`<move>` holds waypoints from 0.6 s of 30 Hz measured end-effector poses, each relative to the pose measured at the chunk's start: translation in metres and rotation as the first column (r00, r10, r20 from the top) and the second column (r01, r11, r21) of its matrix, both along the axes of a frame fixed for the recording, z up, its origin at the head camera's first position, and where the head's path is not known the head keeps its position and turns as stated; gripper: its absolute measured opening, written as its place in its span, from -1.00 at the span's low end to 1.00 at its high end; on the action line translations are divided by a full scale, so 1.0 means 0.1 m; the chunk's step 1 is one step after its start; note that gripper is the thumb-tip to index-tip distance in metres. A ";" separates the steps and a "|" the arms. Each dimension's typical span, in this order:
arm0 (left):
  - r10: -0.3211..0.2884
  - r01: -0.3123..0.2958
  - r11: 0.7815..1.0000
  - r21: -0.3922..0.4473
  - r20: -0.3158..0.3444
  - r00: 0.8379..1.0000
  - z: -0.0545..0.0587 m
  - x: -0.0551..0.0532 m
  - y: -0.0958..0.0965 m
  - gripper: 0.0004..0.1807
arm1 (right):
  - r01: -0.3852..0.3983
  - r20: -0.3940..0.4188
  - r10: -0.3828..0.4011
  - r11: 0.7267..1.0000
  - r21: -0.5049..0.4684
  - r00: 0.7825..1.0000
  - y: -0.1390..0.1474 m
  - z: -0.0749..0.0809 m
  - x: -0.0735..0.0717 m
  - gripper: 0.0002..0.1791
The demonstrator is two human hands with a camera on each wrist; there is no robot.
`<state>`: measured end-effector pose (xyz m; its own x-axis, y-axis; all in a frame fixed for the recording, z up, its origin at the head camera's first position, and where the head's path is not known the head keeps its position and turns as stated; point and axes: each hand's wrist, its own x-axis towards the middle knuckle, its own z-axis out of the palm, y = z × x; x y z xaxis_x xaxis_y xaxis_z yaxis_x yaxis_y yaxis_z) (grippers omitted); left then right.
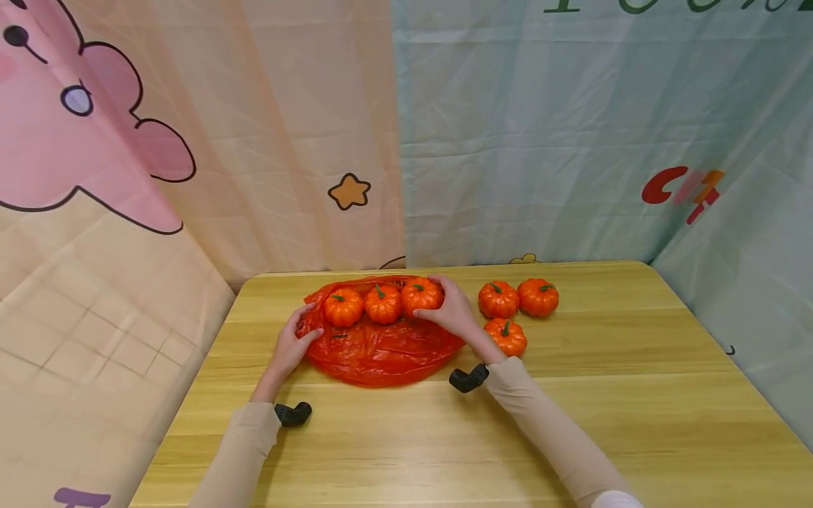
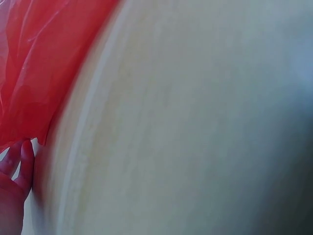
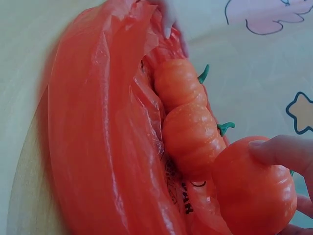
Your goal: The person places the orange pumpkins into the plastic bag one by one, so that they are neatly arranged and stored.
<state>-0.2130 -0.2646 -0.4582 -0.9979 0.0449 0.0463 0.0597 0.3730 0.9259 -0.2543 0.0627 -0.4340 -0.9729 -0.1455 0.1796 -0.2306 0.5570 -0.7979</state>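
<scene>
A red plastic bag [image 1: 381, 356] lies spread on the wooden table, with two small orange pumpkins [image 1: 344, 307] side by side in its opening. At the right of that row my right hand [image 1: 454, 307] grips a third pumpkin [image 1: 422, 297], thumb on the near side and fingers behind. In the right wrist view the held pumpkin [image 3: 254, 188] is beside the other two, green stems pointing away. My left hand [image 1: 293, 343] pinches the bag's left edge between thumb and fingers. The left wrist view shows the fingertips [image 2: 28, 159] right at the red plastic.
Right of the bag, three more orange pumpkins stand on the table [image 1: 394, 437]: two at the back [image 1: 498, 300] and one nearer [image 1: 506, 337], close by my right forearm. Printed curtains [image 1: 508, 141] hang behind the table and along both sides.
</scene>
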 end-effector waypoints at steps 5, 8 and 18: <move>0.004 -0.004 1.000 -0.009 -0.001 1.000 0.06 0.05 0.03 -0.38 | 0.003 0.035 -0.003 1.000 0.011 0.999 0.00 -0.02 -0.03 -0.16; 0.005 -0.005 1.000 -0.011 -0.010 1.000 0.07 0.05 0.03 -0.37 | -0.001 0.054 0.001 1.000 0.014 0.999 0.00 -0.04 -0.05 -0.17; 0.003 -0.003 1.000 -0.021 -0.015 1.000 0.04 0.02 0.01 -0.37 | -0.003 0.085 0.002 1.000 0.003 0.996 0.00 -0.12 -0.09 -0.22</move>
